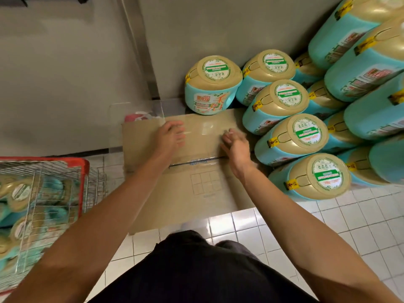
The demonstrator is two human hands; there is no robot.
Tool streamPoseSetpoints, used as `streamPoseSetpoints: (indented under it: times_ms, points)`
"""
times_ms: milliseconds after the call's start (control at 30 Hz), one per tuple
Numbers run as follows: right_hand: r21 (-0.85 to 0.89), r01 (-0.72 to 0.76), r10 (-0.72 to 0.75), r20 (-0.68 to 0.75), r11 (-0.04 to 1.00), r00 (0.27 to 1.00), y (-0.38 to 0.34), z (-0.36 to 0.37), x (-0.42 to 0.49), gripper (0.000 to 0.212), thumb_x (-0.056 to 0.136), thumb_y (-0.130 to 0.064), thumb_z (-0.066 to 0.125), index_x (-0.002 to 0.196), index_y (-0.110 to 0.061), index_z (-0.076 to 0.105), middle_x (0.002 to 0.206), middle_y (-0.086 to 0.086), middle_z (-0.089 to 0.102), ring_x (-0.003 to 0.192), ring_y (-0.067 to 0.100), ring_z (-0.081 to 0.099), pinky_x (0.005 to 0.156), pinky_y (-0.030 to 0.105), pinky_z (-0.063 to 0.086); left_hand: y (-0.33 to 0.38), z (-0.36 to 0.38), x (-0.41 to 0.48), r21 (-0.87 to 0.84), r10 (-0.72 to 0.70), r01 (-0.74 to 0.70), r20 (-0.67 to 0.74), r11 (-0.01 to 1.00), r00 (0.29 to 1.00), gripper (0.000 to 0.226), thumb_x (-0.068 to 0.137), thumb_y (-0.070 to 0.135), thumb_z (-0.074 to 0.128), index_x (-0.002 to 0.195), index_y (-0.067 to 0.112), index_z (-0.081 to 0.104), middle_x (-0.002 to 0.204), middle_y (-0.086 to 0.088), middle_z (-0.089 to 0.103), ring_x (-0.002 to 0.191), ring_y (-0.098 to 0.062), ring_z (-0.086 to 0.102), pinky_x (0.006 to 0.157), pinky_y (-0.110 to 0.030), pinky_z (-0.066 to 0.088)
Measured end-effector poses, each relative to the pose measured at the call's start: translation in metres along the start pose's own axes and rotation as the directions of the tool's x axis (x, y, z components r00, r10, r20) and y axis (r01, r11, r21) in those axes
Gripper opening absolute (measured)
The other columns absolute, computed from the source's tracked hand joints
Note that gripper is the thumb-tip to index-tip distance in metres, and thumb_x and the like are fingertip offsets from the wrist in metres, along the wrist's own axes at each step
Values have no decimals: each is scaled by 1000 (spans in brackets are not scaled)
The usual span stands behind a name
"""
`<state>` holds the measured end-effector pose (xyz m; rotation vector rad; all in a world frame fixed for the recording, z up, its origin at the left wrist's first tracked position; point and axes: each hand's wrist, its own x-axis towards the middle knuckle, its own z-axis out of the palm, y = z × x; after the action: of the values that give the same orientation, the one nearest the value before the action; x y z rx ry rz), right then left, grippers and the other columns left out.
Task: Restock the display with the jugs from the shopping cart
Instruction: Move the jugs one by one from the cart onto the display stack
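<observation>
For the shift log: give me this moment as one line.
left hand: on cardboard | right hand: on cardboard | cart: jugs inside | display jugs: stacked at right

Left hand, right hand outstretched

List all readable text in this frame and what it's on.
"Liby": red logo on the side of the turquoise jug by the wall corner.
Green lid labels: print too blurred to read.
Yellow tags: unreadable.
Cardboard sheet: printed grid, with small print under it too faint to read.
Cart jugs: labels blurred.
</observation>
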<state>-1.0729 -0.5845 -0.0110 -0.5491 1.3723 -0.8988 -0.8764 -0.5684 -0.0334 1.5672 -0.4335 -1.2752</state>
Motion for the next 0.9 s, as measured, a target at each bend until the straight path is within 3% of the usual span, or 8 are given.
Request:
streamPoseSetpoints:
  times_ms: [67, 133, 267, 367, 500, 667, 733, 900]
  points:
    - [-10, -8, 8, 34, 1000, 999, 3, -10, -30, 38, 109, -6, 47, 146, 3, 50, 80, -1, 54, 78, 11, 54, 89, 31, 50, -11, -17, -35, 25, 47, -47, 7, 999, 999, 22, 105, 6, 50, 101, 16, 69, 87, 1, 70, 65, -5, 67, 61, -23, 54]
    - [-43, 0, 4, 85, 999, 996, 8, -19, -59, 36, 108, -2, 48, 142, 7, 54, 85, 5, 60, 80, 13, 58, 81, 28, 50, -25, -34, -73, 4, 111, -111, -9, 994, 994, 21, 105, 3, 49, 105, 10, 68, 88, -3, 69, 69, -10, 65, 62, -23, 53]
    - [-112, 106, -81, 207, 988, 975, 27, -42, -113, 31, 108, -1, 47, 135, 6, 61, 97, 10, 67, 85, 14, 64, 82, 29, 56, -60, -67, -149, -4, 141, -141, -59, 990, 988, 23, 106, 6, 48, 106, 13, 69, 98, -6, 72, 84, -18, 67, 72, -30, 55]
    - [-204, 213, -150, 284, 956, 947, 55, -65, -156, 26, 106, 1, 49, 126, 6, 66, 97, 13, 67, 81, 13, 64, 83, 32, 56, -92, -90, -208, -20, 157, -159, -89, 987, 984, 28, 103, 9, 51, 97, 25, 74, 93, 1, 76, 82, -14, 71, 69, -27, 59]
    - [-377, 372, -187, 444, 848, 876, 112, -102, -207, 21, 105, 1, 52, 113, -2, 71, 104, 10, 70, 98, 18, 67, 89, 35, 58, -144, -122, -288, -33, 183, -189, -125, 981, 975, 24, 101, 10, 53, 97, 24, 73, 93, 1, 76, 83, -14, 71, 71, -27, 60]
    - [-481, 438, -66, 613, 759, 788, 175, -131, -279, 18, 107, -7, 55, 107, -16, 71, 111, 0, 71, 107, 26, 69, 95, 41, 58, -200, -177, -396, -68, 180, -201, -232, 977, 956, 20, 96, 14, 54, 100, 19, 73, 94, -6, 74, 86, -24, 71, 72, -35, 60]
    - [-497, 465, -21, 667, 733, 745, 195, -132, -307, 21, 107, -8, 56, 106, -21, 72, 109, -1, 73, 108, 30, 69, 95, 42, 59, -219, -201, -438, -43, 192, -211, -268, 976, 944, 23, 100, 8, 52, 101, 18, 73, 94, -6, 75, 86, -22, 72, 72, -30, 60]
    - [-494, 543, 92, 791, 679, 605, 242, -104, -370, 22, 106, -4, 56, 111, -16, 73, 104, 4, 73, 102, 24, 70, 89, 37, 62, -253, -264, -521, 45, 187, -182, -346, 982, 919, 26, 105, 0, 46, 108, 10, 70, 96, -3, 76, 88, -20, 72, 75, -28, 61]
